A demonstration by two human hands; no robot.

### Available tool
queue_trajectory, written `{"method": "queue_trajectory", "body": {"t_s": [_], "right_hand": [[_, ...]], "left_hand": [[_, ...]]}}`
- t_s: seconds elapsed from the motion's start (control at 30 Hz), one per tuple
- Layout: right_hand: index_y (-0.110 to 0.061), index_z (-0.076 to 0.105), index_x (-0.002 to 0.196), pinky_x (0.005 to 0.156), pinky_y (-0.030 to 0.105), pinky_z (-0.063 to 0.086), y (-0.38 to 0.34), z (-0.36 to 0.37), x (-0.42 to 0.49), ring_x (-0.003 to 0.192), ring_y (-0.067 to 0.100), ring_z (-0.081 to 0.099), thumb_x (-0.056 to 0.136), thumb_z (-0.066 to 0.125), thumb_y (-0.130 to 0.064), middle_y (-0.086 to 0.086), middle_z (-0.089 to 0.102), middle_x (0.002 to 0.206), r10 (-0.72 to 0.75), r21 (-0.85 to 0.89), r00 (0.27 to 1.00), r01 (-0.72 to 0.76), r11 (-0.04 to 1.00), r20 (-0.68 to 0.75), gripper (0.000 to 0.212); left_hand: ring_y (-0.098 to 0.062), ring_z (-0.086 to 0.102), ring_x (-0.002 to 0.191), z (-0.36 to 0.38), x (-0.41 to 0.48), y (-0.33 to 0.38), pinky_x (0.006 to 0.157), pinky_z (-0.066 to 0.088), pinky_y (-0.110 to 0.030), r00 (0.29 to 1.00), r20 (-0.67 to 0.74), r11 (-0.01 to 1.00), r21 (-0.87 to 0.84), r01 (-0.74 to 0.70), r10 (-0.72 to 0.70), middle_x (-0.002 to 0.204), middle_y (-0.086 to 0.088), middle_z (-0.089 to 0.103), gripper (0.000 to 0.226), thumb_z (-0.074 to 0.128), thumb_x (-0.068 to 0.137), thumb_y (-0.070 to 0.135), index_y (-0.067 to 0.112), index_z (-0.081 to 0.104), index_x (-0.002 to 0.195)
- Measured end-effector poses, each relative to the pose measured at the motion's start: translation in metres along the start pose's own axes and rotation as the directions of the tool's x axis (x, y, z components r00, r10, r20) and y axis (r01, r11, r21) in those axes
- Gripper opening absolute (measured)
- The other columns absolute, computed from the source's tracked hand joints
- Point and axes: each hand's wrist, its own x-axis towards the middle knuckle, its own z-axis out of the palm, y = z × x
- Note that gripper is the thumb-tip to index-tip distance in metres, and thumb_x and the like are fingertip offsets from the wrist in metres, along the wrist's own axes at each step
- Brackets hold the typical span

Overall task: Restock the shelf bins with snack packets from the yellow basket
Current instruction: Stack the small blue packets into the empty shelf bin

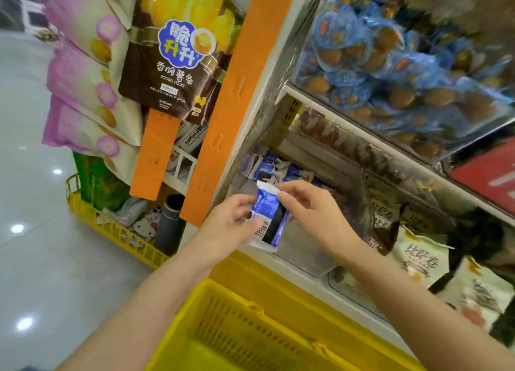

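- Fingers point(291, 188) of the right hand point(309, 207) pinch the top edge of a blue-and-white snack packet point(266, 211).
- Curled round its lower part, the left hand point(232, 217) grips it.
- Both hold it in front of a clear shelf bin point(301, 252) containing similar packets point(267, 167).
- Below the arms sits the yellow basket point(250, 329).

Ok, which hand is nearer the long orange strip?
Left. The left hand is just right of the long orange strip; the right hand is beyond the blue packet both hold.
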Motion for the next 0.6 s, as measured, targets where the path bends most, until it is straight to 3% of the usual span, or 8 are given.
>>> {"method": "queue_trajectory", "body": {"t_s": [0.1,0.17,0.2,0.27,0.33,0.4,0.5,0.6], "right_hand": [[-0.014,0.067,0.093,0.072,0.027,0.054,-0.002,-0.011,-0.016,0.081,0.012,0.063,0.089,0.061,-0.014,-0.002,0.068,0.089,0.0,0.127,0.993,0.015,0.992,-0.12,0.007],[-0.021,0.065,0.087,0.076,0.025,0.053,-0.003,-0.014,-0.029,0.083,0.004,0.062,0.087,0.064,-0.014,-0.013,0.065,0.084,-0.082,0.064,0.972,0.098,0.993,-0.219,0.007],[-0.022,0.065,0.087,0.076,0.022,0.052,-0.003,-0.014,-0.037,0.085,0.001,0.061,0.086,0.064,-0.015,-0.016,0.064,0.084,-0.149,-0.004,0.961,0.152,0.988,-0.233,0.007],[-0.019,0.067,0.09,0.075,0.019,0.051,-0.002,-0.01,-0.055,0.084,0.001,0.06,0.085,0.065,-0.017,-0.012,0.064,0.086,-0.309,-0.17,0.935,0.281,0.945,-0.173,0.005],[-0.017,0.069,0.091,0.073,0.027,0.053,0.001,-0.003,-0.07,0.085,0.006,0.06,0.084,0.067,-0.018,-0.006,0.065,0.089,-0.427,-0.34,0.902,0.384,0.858,-0.059,0.007],[-0.017,0.071,0.091,0.072,0.033,0.055,0.003,0.001,-0.08,0.09,0.013,0.063,0.082,0.07,-0.017,-0.003,0.067,0.093,-0.476,-0.428,0.879,0.439,0.79,0.024,0.01],[-0.017,0.071,0.097,0.078,0.032,0.055,0.004,0.002,-0.088,0.097,0.013,0.064,0.085,0.066,-0.018,-0.004,0.068,0.1,-0.469,-0.426,0.877,0.466,0.776,0.106,0.012],[-0.019,0.063,0.109,0.086,0.029,0.052,0.005,-0.005,-0.089,0.103,0.007,0.058,0.089,0.061,-0.021,-0.005,0.063,0.109,-0.418,-0.38,0.908,0.399,0.834,0.035,0.02]], "left_hand": [[-0.005,0.055,0.102,0.005,-0.004,-0.001,0.084,0.047,-0.022,0.994,-0.109,0.993,0.116,0.006,0.007,0.112,0.007,0.057,0.029,0.061,0.088,0.02,0.023,0.051,0.114],[-0.007,0.055,0.096,0.01,-0.008,0.0,0.082,0.047,-0.024,0.981,-0.189,0.978,0.186,0.089,-0.054,0.106,0.004,0.057,0.023,0.054,0.091,0.032,0.019,0.051,0.109],[-0.013,0.057,0.095,0.012,-0.01,0.001,0.083,0.049,-0.029,0.977,-0.176,0.978,0.144,0.151,-0.125,0.105,0.0,0.06,0.026,0.046,0.094,0.037,0.016,0.053,0.108],[-0.022,0.063,0.091,0.018,-0.015,0.004,0.081,0.05,-0.034,0.962,-0.03,0.96,-0.081,0.27,-0.273,0.101,-0.01,0.067,0.043,0.033,0.096,0.042,0.01,0.058,0.107],[-0.024,0.065,0.09,0.021,-0.02,0.004,0.08,0.051,-0.035,0.959,0.104,0.923,-0.259,0.284,-0.265,0.102,-0.015,0.069,0.044,0.034,0.096,0.041,0.009,0.06,0.111],[-0.023,0.066,0.091,0.022,-0.023,0.003,0.08,0.053,-0.036,0.972,0.116,0.911,-0.341,0.232,-0.204,0.106,-0.013,0.069,0.033,0.046,0.093,0.029,0.009,0.059,0.116],[-0.017,0.067,0.093,0.02,-0.025,0.0,0.072,0.051,-0.029,0.987,0.033,0.95,-0.266,0.162,-0.159,0.109,-0.006,0.068,0.03,0.053,0.091,0.013,0.018,0.056,0.12],[-0.013,0.067,0.094,0.018,-0.027,0.001,0.075,0.049,-0.028,0.993,0.015,0.987,-0.11,0.114,-0.113,0.105,0.002,0.069,0.03,0.051,0.093,0.014,0.027,0.056,0.119]]}}
